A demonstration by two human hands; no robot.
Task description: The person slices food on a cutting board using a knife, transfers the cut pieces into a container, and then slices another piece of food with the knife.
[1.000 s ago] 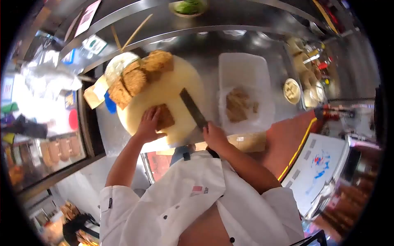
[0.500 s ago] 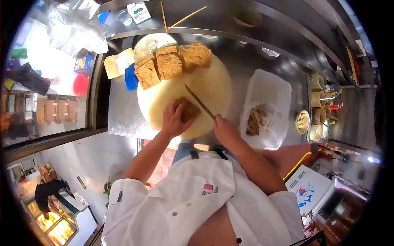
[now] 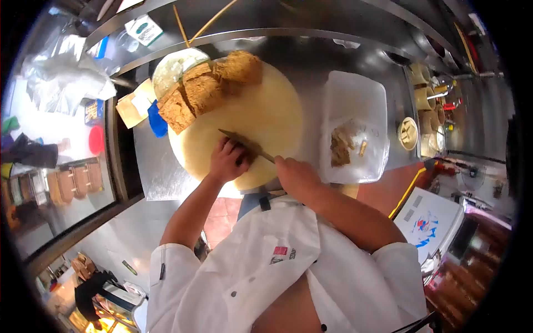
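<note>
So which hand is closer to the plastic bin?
The right. The right hand grips the knife at the near edge of the board, on the bin's side. The left hand is farther off, over the board.

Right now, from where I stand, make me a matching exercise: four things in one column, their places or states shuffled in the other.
1. long-bladed metal knife
2. rough brown blocks
3. translucent white rectangular tub
4. small round bowl of pale pieces

A. to the right of the tub
B. on the far left part of the round yellowish board
C. gripped in the right hand
D. holding some brownish strips

Pairs: 1-C, 2-B, 3-D, 4-A
</note>
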